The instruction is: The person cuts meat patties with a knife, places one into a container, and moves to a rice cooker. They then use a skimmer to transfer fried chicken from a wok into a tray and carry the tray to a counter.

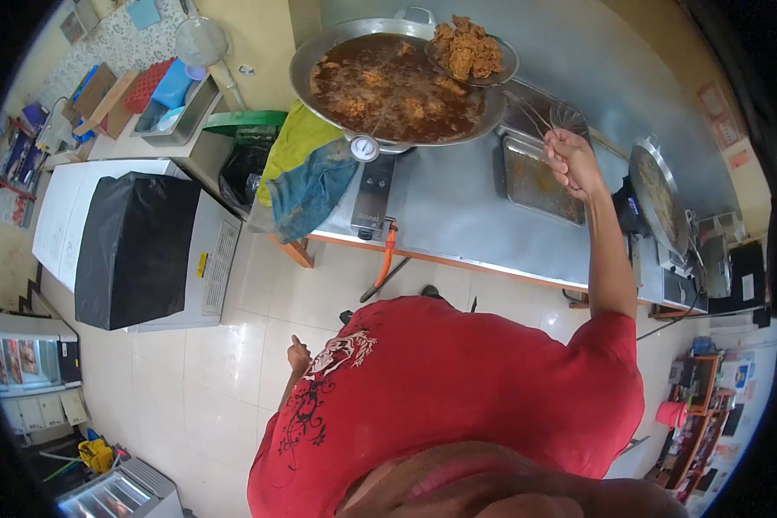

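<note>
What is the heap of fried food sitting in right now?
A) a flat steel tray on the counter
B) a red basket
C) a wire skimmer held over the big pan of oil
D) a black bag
C: the fried pieces lie in the skimmer over the pan, its long handle gripped by the right hand.

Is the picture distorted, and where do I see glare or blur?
Head view: fisheye bend curves the steel table, whose top shows soft glare; black corners ring the frame; the right hand on the skimmer is sharp; the bottom edge, nearest the lens, is blurred.
</note>
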Available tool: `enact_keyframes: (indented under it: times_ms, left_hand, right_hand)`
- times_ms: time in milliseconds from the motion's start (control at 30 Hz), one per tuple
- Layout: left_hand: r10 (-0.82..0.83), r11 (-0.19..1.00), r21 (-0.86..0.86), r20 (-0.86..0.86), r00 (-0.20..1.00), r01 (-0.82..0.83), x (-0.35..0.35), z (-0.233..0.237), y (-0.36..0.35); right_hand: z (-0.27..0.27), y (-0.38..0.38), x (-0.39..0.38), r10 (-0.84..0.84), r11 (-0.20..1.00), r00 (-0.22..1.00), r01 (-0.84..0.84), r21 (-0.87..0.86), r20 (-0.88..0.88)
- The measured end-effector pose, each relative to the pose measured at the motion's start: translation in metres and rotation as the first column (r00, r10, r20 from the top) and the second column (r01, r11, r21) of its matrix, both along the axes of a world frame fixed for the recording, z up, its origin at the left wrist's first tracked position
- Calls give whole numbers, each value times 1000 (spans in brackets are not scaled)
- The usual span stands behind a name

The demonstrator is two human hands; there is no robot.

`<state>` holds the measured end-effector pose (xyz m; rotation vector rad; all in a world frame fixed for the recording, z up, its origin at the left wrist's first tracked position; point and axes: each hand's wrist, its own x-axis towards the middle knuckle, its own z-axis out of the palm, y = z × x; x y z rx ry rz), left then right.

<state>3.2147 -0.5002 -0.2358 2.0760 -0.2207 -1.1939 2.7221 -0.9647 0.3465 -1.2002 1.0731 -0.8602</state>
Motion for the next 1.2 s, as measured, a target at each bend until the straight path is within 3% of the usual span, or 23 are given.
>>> enact_keyframes:
  times_ms: [67, 133, 200, 267, 333, 533, 667, 767, 833, 1033, 1200]
  left_hand:
    - [33, 994, 111, -85, 996, -23, 19, -18, -15]
    - [34, 991, 116, 207, 978, -59, 0, 28, -27]
    - [-5, 997, 76, 285, 958, -18, 1, 72, -32]
    - [-93, 995, -2, 162, 982, 95, 11, 91, -32]
    - [-69, 997, 50, 134, 989, 63, 14, 98, -37]
    - [-134, 989, -24, 289, 948, 147, 6, 76, -20]
    - [11, 983, 180, 85, 996, -26, -28, 85, -35]
    - [-14, 994, 107, 123, 992, 1, -68, 65, -38]
    - [9, 992, 124, 61, 998, -16, -96, 48, -46]
    - [-107, 986, 136, 78, 991, 96, -198, 42, -75]
    - [-167, 965, 215, 66, 984, 149, -257, 25, -89]
  right_hand:
    - [4, 12, 1, -7, 1000, 1000, 7, 1, 2]
    - [10, 24, 3, -8, 1000, 1000, 8, 0, 1]
    - [16, 37, 6, -1, 1000, 1000, 1, -2, -6]
    - [18, 47, 6, 0, 1000, 1000, 0, 13, -10]
    - [21, 55, 7, 11, 1000, 1000, -11, 24, -7]
    - [29, 71, -1, 50, 997, 997, -54, 60, 59]
    - [20, 70, -31, 89, 990, 973, -110, 87, 215]
    - [12, 71, -66, 81, 988, 955, -115, 103, 287]
    - [17, 77, -96, 36, 992, 958, -69, 109, 286]
    - [49, 97, -201, -84, 995, 996, 82, 63, 25]
    - [72, 98, -273, -132, 981, 960, 163, 109, -246]
